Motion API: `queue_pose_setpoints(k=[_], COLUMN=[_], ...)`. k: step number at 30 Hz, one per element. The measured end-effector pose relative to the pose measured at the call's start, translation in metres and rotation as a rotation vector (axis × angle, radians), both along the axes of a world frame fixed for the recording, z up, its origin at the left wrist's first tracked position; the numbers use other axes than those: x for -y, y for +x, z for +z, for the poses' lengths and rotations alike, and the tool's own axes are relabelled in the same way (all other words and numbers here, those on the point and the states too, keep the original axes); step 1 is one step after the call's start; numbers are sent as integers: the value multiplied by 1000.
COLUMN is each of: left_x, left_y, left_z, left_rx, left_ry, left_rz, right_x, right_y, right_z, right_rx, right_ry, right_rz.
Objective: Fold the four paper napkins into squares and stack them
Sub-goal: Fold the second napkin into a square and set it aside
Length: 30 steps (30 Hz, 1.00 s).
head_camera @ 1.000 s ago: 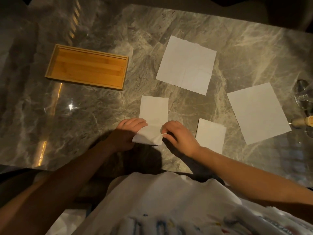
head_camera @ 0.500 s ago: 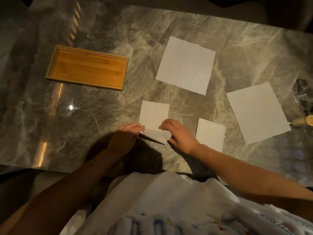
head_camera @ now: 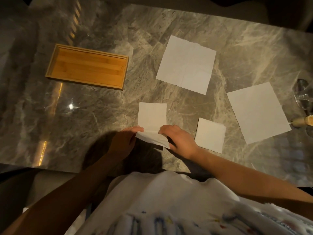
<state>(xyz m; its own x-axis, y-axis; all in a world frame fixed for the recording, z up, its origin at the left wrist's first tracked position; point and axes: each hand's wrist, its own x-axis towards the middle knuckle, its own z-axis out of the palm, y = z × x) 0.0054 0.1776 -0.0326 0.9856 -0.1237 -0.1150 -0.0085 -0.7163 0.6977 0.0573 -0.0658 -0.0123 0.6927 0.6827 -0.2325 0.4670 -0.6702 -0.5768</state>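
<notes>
A half-folded white napkin (head_camera: 152, 116) lies as a narrow strip in front of me on the marble table (head_camera: 101, 116). Its near end is lifted and curled over. My left hand (head_camera: 125, 143) pinches the near left corner and my right hand (head_camera: 177, 139) pinches the near right corner. A small folded square napkin (head_camera: 210, 134) lies just right of my right hand. Two unfolded napkins lie flat: one at the back centre (head_camera: 186, 64), one at the right (head_camera: 257, 112).
An empty wooden tray (head_camera: 50, 65) sits at the back left. A clear glass (head_camera: 303, 94) and a cork-like stopper (head_camera: 303, 120) stand at the right edge. The table's near edge runs just below my hands.
Both hands have lifted the near end of the strip napkin and carried it a little forward, so the fold has begun to roll over. The other napkins have not moved.
</notes>
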Motion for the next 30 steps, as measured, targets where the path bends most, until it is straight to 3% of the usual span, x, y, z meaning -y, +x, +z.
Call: queue_pose_setpoints(k=[4, 11, 21, 30], left_x=[-3, -4, 12, 19], left_y=[0, 3, 12, 16], left_z=[3, 5, 16, 14], left_rx=[1, -10, -22, -133], left_ry=[6, 198, 256, 105], left_rz=[-20, -29, 174, 352], right_x=[-3, 0, -8, -12], right_y=[2, 5, 8, 19], right_z=[-1, -1, -7, -16], right_rx=[22, 5, -101, -186], right_ry=[19, -35, -7, 2], right_rz=[-53, -60, -328, -488])
